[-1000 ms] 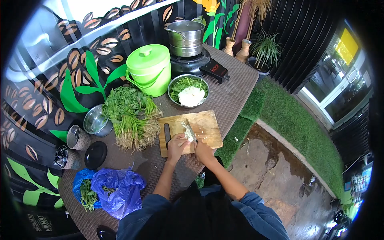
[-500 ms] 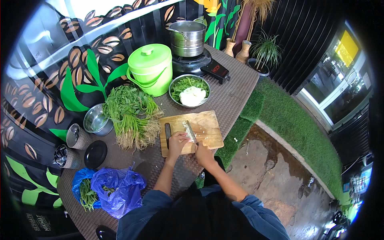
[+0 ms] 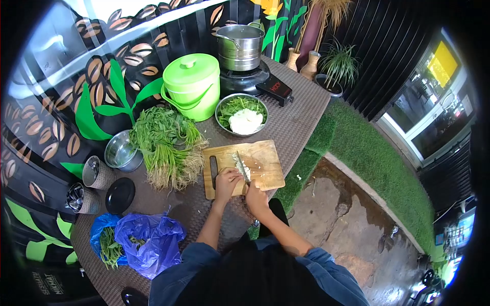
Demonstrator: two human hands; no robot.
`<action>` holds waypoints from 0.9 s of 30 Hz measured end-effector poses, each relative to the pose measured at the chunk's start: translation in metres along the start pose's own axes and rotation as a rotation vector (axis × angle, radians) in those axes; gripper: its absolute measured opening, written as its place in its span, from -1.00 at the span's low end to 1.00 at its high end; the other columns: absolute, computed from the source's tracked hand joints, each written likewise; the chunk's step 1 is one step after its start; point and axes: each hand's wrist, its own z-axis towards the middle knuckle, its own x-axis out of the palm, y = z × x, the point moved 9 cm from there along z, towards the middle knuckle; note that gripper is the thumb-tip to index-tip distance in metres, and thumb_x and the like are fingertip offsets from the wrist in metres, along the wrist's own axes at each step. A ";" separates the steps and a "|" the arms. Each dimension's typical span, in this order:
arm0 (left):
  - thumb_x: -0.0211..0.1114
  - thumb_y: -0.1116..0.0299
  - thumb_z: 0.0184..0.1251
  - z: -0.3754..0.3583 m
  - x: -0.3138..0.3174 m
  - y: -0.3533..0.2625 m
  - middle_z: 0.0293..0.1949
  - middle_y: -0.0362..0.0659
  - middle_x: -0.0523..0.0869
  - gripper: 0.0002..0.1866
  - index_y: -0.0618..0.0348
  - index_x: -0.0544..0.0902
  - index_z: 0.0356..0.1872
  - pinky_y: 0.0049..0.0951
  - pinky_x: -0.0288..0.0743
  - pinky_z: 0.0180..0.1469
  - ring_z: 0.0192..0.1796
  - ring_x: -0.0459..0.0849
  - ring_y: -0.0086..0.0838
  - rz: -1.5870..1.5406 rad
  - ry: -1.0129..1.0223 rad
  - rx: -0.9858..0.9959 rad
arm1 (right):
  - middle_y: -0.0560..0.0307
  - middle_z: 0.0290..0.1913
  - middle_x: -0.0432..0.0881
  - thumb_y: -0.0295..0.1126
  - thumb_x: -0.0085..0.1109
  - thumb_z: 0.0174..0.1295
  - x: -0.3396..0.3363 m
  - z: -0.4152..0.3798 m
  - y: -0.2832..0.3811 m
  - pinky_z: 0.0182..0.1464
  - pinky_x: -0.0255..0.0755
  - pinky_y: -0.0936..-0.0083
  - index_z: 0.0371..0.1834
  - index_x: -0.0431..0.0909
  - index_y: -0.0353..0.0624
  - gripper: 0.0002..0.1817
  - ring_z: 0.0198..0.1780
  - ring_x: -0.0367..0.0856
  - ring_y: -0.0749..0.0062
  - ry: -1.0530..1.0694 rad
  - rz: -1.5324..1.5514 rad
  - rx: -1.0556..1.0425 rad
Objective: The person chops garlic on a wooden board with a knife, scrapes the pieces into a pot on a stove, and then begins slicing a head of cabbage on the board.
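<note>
My right hand [image 3: 256, 198] is wrapped round the handle of a kitchen knife [image 3: 241, 163]. The blade points away from me, over a wooden cutting board [image 3: 268, 171] with a dark handle slot at its left. Finely chopped white bits [image 3: 247, 169] lie around the blade; their kind is too small to tell. Close against the blade's left side, my left hand [image 3: 227, 183] rests on the board with its fingers bunched together; whatever is under the fingertips is hidden. Beyond the board stands a metal bowl [image 3: 219, 121] of green leaves [image 3: 236, 106] and white slices [image 3: 246, 121].
Rooted leafy greens [image 3: 168, 145] lie left of the board. Around them are a lidded green bucket [image 3: 191, 86], a steel bowl [image 3: 124, 151], utensil cups [image 3: 84, 199], a black lid [image 3: 120, 196] and blue plastic bags [image 3: 150, 242]. A pot [image 3: 240, 48] sits on a portable stove [image 3: 240, 81].
The knife and my right hand have shifted slightly left, towards my left fingers. My left hand stays almost in place, and the whole view has moved a little.
</note>
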 end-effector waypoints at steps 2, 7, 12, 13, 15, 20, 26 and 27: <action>0.44 0.51 0.00 -0.001 -0.001 -0.001 -0.26 -0.08 0.72 -0.87 0.25 0.77 -0.36 -0.39 0.53 -0.07 -0.14 0.69 -0.30 0.045 0.000 0.036 | -0.38 -0.30 0.64 -0.08 -0.18 0.44 -0.002 0.000 -0.001 -0.12 0.53 -0.03 -0.06 0.31 -0.31 -0.58 -0.19 0.66 -0.27 -0.011 -0.001 -0.005; 0.44 0.51 0.01 0.002 -0.006 0.009 -0.27 -0.09 0.73 -0.87 0.26 0.77 -0.37 -0.40 0.56 -0.07 -0.16 0.70 -0.32 -0.111 -0.014 -0.033 | -0.40 -0.28 0.64 -0.07 -0.16 0.43 -0.009 0.004 -0.001 -0.09 0.54 -0.01 -0.08 0.32 -0.31 -0.57 -0.17 0.66 -0.27 0.081 0.022 -0.027; 0.43 0.53 0.00 0.003 0.000 0.011 -0.26 -0.08 0.73 -0.86 0.22 0.78 -0.35 -0.40 0.55 -0.07 -0.15 0.70 -0.31 -0.020 0.030 0.027 | -0.40 -0.26 0.64 -0.05 -0.16 0.42 0.002 -0.010 -0.004 -0.09 0.54 -0.03 -0.07 0.32 -0.29 -0.57 -0.16 0.66 -0.27 -0.050 -0.011 0.048; 0.43 0.53 0.00 0.003 0.000 0.011 -0.26 -0.08 0.73 -0.86 0.22 0.78 -0.35 -0.40 0.55 -0.07 -0.15 0.70 -0.31 -0.019 0.030 0.026 | -0.42 -0.28 0.63 -0.07 -0.17 0.42 0.004 -0.004 -0.004 -0.11 0.52 -0.07 -0.04 0.29 -0.29 -0.58 -0.17 0.65 -0.30 0.002 0.038 0.046; 0.44 0.54 -0.02 0.002 0.000 0.016 -0.24 -0.08 0.73 -0.85 0.22 0.78 -0.35 -0.39 0.55 -0.05 -0.14 0.69 -0.31 -0.031 0.038 -0.024 | -0.42 -0.31 0.62 -0.12 -0.13 0.42 0.002 0.003 -0.001 -0.14 0.51 -0.12 -0.03 0.28 -0.30 -0.60 -0.20 0.64 -0.33 0.044 0.078 0.021; 0.46 0.53 -0.05 0.002 -0.003 0.008 -0.23 -0.08 0.72 -0.84 0.23 0.78 -0.36 -0.39 0.55 -0.04 -0.14 0.69 -0.32 -0.015 0.049 -0.007 | -0.39 -0.33 0.64 -0.09 -0.14 0.41 0.002 -0.001 -0.001 -0.15 0.53 -0.06 -0.06 0.29 -0.29 -0.59 -0.22 0.66 -0.28 0.036 0.049 -0.006; 0.46 0.54 -0.06 0.001 -0.001 0.010 -0.24 -0.09 0.72 -0.85 0.22 0.78 -0.38 -0.40 0.54 -0.06 -0.14 0.69 -0.32 -0.019 0.050 0.012 | -0.37 -0.34 0.65 -0.04 -0.21 0.43 0.006 0.000 0.001 -0.17 0.55 -0.01 -0.05 0.28 -0.30 -0.55 -0.22 0.68 -0.22 0.022 0.016 0.035; 0.47 0.54 -0.07 0.001 -0.001 0.008 -0.24 -0.10 0.72 -0.85 0.21 0.78 -0.38 -0.40 0.54 -0.06 -0.15 0.69 -0.33 0.009 0.054 0.017 | -0.38 -0.34 0.65 -0.04 -0.21 0.43 0.002 0.005 0.000 -0.17 0.55 0.00 -0.05 0.29 -0.30 -0.55 -0.22 0.68 -0.23 0.035 0.027 0.015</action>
